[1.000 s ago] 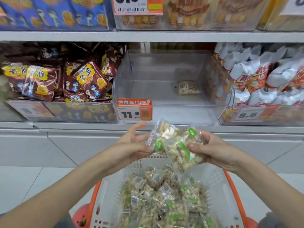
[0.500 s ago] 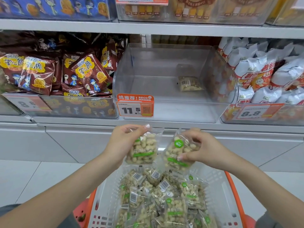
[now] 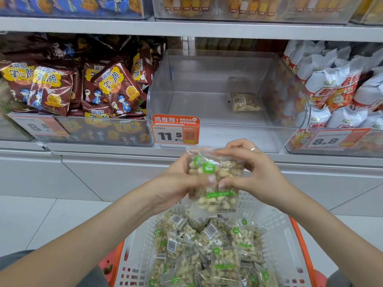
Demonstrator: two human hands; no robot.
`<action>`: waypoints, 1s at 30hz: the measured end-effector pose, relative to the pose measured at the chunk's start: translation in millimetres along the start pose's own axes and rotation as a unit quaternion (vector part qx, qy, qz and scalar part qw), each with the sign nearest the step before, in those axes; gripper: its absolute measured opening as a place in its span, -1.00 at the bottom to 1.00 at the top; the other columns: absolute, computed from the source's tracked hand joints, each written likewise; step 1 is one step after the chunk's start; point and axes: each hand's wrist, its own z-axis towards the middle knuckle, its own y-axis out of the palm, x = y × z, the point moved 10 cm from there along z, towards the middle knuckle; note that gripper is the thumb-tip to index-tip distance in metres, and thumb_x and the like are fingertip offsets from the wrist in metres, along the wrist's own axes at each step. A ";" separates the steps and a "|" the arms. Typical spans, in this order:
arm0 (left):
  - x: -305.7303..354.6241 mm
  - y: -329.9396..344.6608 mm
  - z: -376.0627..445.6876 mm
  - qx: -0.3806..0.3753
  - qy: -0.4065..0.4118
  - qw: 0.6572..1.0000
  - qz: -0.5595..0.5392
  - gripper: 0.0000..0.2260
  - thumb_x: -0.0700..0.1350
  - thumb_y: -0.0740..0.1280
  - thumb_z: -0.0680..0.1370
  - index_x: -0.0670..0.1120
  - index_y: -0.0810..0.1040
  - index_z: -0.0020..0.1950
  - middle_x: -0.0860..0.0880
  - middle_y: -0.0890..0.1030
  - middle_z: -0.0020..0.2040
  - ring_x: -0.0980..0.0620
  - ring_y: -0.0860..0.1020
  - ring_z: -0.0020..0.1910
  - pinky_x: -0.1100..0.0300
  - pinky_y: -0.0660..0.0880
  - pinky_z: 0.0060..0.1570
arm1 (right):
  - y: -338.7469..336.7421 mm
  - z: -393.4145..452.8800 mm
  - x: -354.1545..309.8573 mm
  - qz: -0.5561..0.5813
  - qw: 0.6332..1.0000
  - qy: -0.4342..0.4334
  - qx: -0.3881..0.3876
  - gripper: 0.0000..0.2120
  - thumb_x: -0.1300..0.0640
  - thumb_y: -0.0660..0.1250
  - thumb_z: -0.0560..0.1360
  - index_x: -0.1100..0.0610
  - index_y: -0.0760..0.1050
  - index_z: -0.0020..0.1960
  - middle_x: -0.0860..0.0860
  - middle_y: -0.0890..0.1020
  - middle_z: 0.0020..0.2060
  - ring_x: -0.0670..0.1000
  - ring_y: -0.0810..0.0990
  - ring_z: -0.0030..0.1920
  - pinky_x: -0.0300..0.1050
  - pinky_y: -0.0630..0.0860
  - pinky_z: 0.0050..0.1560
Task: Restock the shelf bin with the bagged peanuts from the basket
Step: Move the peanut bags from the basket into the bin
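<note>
Clear peanut bags (image 3: 215, 183) sit stacked together between both hands, the left hand (image 3: 178, 183) and right hand (image 3: 255, 175) each pinching them by thumb and curled fingers. Above the hands, the shelf bin (image 3: 207, 83) holds one lone bag (image 3: 244, 101). Below them, the basket (image 3: 275, 241) carries many more bags (image 3: 207, 249).

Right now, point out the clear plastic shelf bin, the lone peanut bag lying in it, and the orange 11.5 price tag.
clear plastic shelf bin (image 3: 207, 79): head view, bare back wall.
lone peanut bag (image 3: 244, 102): head view, bag's middle by the barcode.
orange 11.5 price tag (image 3: 169, 136): head view, printed digits.
</note>
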 end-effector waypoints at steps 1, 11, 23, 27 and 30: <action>1.3 3.0 -1.5 0.000 0.016 0.999 0.036 -0.07 -0.12 0.64 0.06 0.07 0.32 0.36 -0.09 0.53 0.23 -0.11 0.58 0.07 0.02 0.49 0.03 | -2.2 0.1 -1.0 0.005 1.000 -0.007 0.008 -0.46 0.06 0.61 0.14 -0.18 0.55 0.07 -0.04 0.43 -0.02 -0.20 0.45 -0.05 -0.44 0.36 -0.03; 28.1 2.0 -13.6 0.062 0.115 0.986 0.107 -0.32 -0.41 0.56 0.20 -0.05 0.34 0.18 -0.03 0.62 0.09 0.05 0.65 0.03 0.20 0.57 -0.03 | 6.3 -7.6 17.1 0.167 0.983 0.066 0.029 0.03 -0.29 0.59 0.01 -0.39 0.12 0.35 -0.10 0.41 0.32 -0.07 0.52 0.25 -0.13 0.53 0.13; -9.9 11.6 -8.6 0.039 0.018 0.992 0.121 -0.37 -0.40 0.54 0.26 -0.03 0.35 0.20 0.00 0.65 0.07 0.08 0.65 0.02 0.18 0.58 0.01 | 29.6 -7.6 27.7 0.276 0.955 0.107 -0.002 -0.07 -0.15 0.67 -0.08 0.21 0.36 0.12 0.04 0.71 -0.16 0.00 0.70 -0.10 -0.23 0.58 -0.18; -8.2 7.3 -3.2 0.045 0.015 0.992 0.116 -0.24 -0.41 0.53 0.26 -0.06 0.25 0.32 0.07 0.64 0.05 0.20 0.64 -0.03 0.26 0.58 -0.10 | 34.5 -6.1 25.8 0.252 0.960 0.108 -0.053 -0.14 0.07 0.70 0.00 0.19 0.29 0.14 0.06 0.70 -0.05 0.04 0.69 -0.01 -0.22 0.57 -0.08; -10.9 9.4 1.1 0.043 0.031 0.993 0.104 -0.09 -0.37 0.57 0.24 -0.07 0.11 0.41 0.01 0.64 0.08 0.09 0.64 0.03 0.13 0.60 -0.02 | 25.7 -5.8 29.1 0.244 0.963 0.110 -0.017 -0.34 0.35 0.56 0.15 0.23 0.32 0.15 0.07 0.70 -0.06 0.06 0.69 -0.03 -0.20 0.57 -0.10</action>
